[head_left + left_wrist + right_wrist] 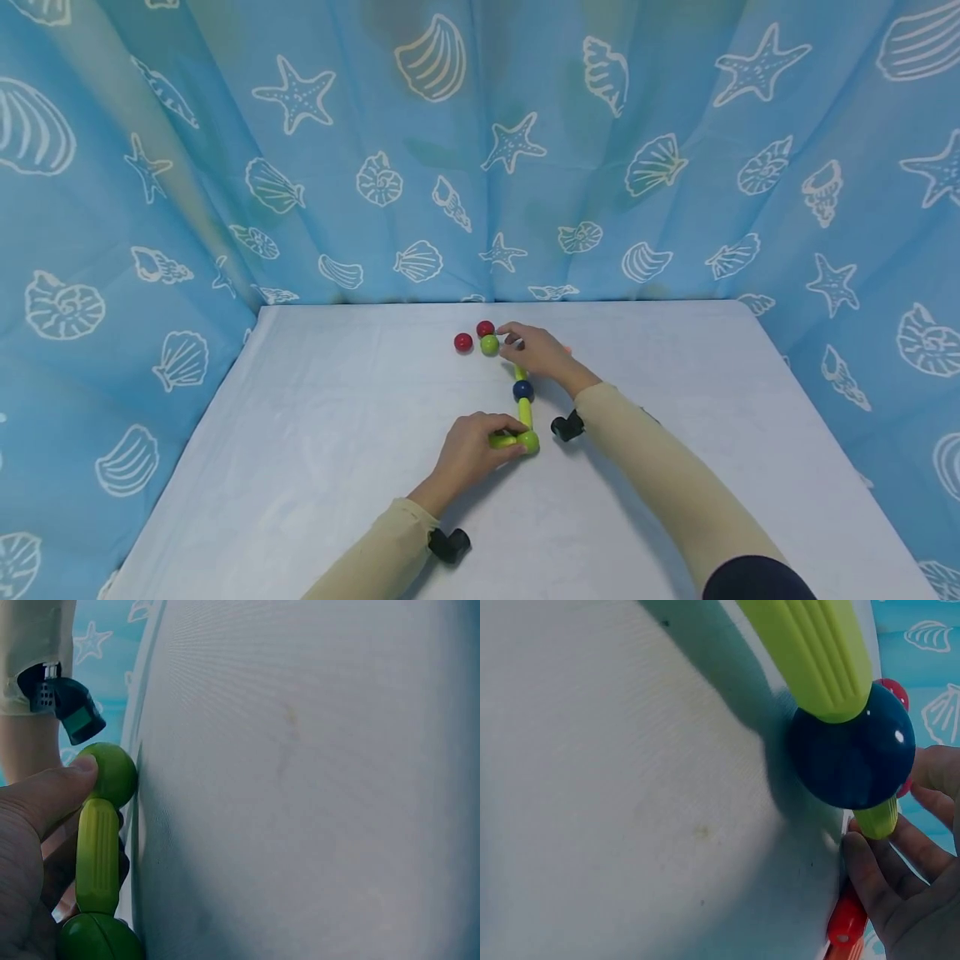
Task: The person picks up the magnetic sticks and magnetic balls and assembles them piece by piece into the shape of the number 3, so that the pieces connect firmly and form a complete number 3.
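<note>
My left hand [472, 450] grips a chain of toy rods and balls near its close end. In the left wrist view, the thumb presses a green ball [112, 776] joined to a yellow-green rod [97, 855], with another green ball [101, 941] nearer the palm. From the close corner another yellow-green rod [525, 412] runs to a dark blue ball [522, 389]. A further yellow-green rod [877, 820] extends beyond it toward my right hand [542, 352]. That hand hovers with loosely bent fingers beside a loose green ball [490, 344], apparently holding nothing.
Two red balls [463, 342] lie by the loose green ball at the back of the white table [337, 400]. A red rod [847, 919] and an orange piece [844, 950] lie past the right hand. A blue shell-print curtain [480, 167] surrounds the table.
</note>
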`<state>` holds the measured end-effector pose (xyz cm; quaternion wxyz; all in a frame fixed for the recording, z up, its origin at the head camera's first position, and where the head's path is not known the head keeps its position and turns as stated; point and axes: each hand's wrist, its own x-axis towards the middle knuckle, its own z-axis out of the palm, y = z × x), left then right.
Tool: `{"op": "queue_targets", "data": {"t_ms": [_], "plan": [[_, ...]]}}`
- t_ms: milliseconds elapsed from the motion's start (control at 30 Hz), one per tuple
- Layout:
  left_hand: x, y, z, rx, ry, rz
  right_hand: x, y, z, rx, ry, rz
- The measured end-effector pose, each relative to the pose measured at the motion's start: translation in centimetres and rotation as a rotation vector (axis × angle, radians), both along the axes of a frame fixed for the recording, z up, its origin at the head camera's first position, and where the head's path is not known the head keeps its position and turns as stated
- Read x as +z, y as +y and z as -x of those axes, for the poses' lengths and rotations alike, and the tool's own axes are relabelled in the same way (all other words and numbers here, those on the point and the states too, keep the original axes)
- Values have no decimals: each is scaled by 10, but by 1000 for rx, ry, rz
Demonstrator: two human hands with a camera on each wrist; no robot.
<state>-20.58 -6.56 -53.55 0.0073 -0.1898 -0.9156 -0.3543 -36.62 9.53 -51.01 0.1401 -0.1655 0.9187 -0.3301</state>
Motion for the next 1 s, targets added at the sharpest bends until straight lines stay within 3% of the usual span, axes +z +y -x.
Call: {"op": "queue_targets", "data": {"t_ms": [333,667,1000], "plan": [[2,0,1,-4,8,-7,0,-7,6,86,35,-56],[1,1,1,2,-9,-1,-1,-18,-2,-21,49,-52],[-3,0,1,0,15,-4,-2,-11,-3,-65,37,-14]]}}
